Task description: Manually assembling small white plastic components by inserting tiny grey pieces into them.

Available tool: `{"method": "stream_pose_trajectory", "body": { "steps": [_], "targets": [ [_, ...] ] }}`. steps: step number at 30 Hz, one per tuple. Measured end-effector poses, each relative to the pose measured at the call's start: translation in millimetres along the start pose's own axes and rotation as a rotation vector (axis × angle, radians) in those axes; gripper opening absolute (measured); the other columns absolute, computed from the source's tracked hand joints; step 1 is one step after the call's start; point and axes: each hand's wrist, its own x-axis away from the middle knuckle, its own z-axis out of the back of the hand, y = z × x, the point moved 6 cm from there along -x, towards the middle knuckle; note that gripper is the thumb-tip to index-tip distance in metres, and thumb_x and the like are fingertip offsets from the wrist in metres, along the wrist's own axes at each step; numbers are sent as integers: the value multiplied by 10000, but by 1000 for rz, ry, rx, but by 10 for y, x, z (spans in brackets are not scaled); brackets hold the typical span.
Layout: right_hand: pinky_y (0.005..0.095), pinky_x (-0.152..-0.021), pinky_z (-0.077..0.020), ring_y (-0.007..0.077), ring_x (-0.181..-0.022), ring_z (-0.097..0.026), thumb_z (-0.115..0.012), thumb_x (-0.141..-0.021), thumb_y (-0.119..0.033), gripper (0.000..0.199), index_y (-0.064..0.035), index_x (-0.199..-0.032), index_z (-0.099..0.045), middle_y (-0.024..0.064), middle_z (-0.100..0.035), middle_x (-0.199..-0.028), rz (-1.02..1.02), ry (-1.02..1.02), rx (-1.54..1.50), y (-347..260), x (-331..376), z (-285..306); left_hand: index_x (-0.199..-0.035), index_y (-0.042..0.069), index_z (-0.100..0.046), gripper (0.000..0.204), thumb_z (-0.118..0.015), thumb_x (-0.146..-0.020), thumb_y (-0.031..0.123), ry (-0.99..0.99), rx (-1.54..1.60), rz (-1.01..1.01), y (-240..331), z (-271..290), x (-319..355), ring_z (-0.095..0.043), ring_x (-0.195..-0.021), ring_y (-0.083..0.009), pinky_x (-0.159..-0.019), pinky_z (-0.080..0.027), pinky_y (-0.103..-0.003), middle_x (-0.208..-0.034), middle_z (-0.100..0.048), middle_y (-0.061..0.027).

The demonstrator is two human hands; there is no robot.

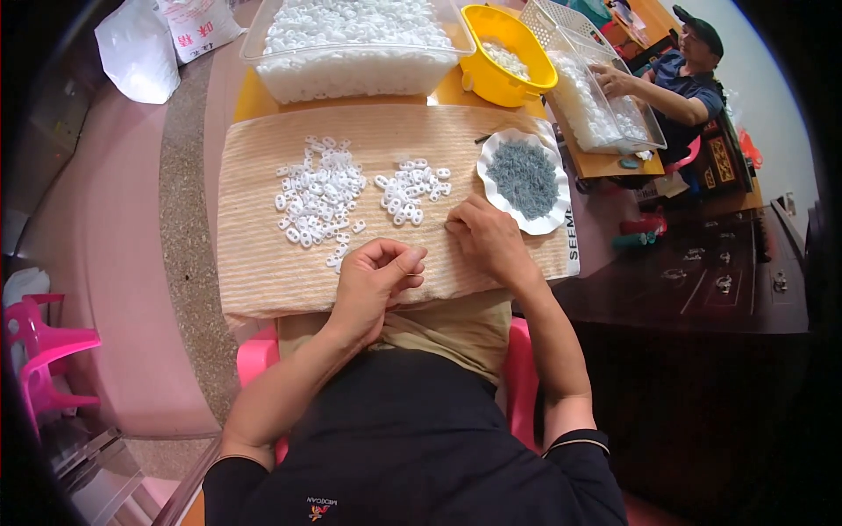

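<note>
My left hand (375, 285) is held over the near edge of a striped cloth (250, 263), its thumb pressed against curled fingers. Whatever it may hold is too small or hidden to make out. To its right, my right hand (488, 238) points down at the cloth with bunched fingertips, and I cannot see what is in them. A big pile of small white oval plastic pieces with holes (323, 188) lies beyond my left hand. A smaller group of the same pieces (408, 188) sits in the middle. Just beyond my right hand, a white wavy-rimmed dish (551, 221) holds many tiny grey pieces.
A clear tub (351, 83) full of white pieces stands behind the cloth, beside a yellow basket (478, 74). At the far right, a person (688, 88) reaches into another clear bin (614, 145). Dark furniture (693, 272) stands on the right; a pink stool (53, 351) on the left.
</note>
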Motion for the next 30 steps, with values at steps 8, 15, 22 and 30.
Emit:
{"method": "stream_pose_trajectory", "body": {
  "steps": [8, 15, 22, 30],
  "targets": [
    [373, -590, -479, 303, -682, -611, -697, -755, -12, 126, -13, -830, -596, 122, -597, -781, 219, 91, -356, -508, 215, 231, -961, 15, -623, 124, -681, -870, 77, -43, -205, -263, 143, -102, 11, -615, -757, -82, -680, -540, -237, -871, -660, -43],
    [356, -579, -492, 281, -674, -619, -698, -754, -10, 124, -18, -829, -600, 102, -602, -799, 261, 44, -328, -561, 424, 247, -953, 24, -624, 122, -688, -865, 79, -135, -323, -70, 49, -131, 26, -615, -704, -82, -601, -526, -215, -844, -657, -38],
    [327, -578, -502, 246, -676, -625, -685, -765, 35, 147, -7, -888, -615, 116, -592, -819, 288, 184, -482, -530, 563, 302, -941, 36, -625, 116, -683, -875, 112, -188, -188, -26, 66, -287, 75, -623, -690, -88, -597, -524, -220, -819, -657, -32],
    [212, -590, -510, 110, -679, -604, -599, -881, 41, 34, 42, -915, -590, 92, -556, -910, -26, 308, -878, -166, 633, 199, -899, 42, -660, 110, -695, -839, 128, 48, -1071, -642, 589, -625, -157, -638, -709, -150, -641, -522, -306, -811, -665, -80]
  ]
}}
